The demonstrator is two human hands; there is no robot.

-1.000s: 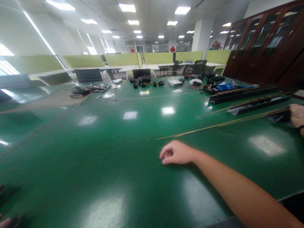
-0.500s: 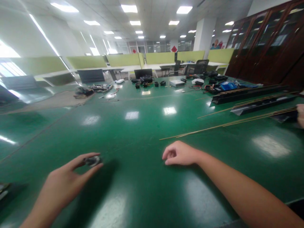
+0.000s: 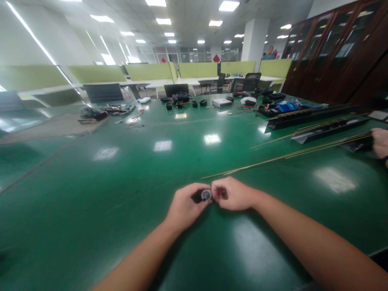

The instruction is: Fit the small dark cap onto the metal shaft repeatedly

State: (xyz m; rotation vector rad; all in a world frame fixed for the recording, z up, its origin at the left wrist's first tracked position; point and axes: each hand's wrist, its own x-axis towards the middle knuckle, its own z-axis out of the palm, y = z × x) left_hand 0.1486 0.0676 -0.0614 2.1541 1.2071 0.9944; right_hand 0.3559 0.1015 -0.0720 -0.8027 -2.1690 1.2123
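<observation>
My left hand (image 3: 185, 205) grips a small round grey part (image 3: 206, 195) between thumb and fingers. The part looks like a short metal cylinder with a darker knob or shaft at its face; its exact kind is too small to tell. Close against it on the right is my right hand (image 3: 233, 194), resting on the green table (image 3: 127, 234) with its fingers curled together. Whatever those fingers hold, if anything, is hidden. Just beyond my right hand lie thin brass-coloured rods (image 3: 257, 163).
At the right edge another person's hand (image 3: 380, 143) is by the rods' far ends. Black channels (image 3: 327, 131) with more rods lie behind. Toward the table's far side are small black boxes (image 3: 179, 104), a white box (image 3: 221, 102), a blue item (image 3: 286, 106) and cluttered parts (image 3: 118, 109).
My left hand came into view from the lower left holding the round part, then moved right until it met my right hand. My right hand stayed in place, curled.
</observation>
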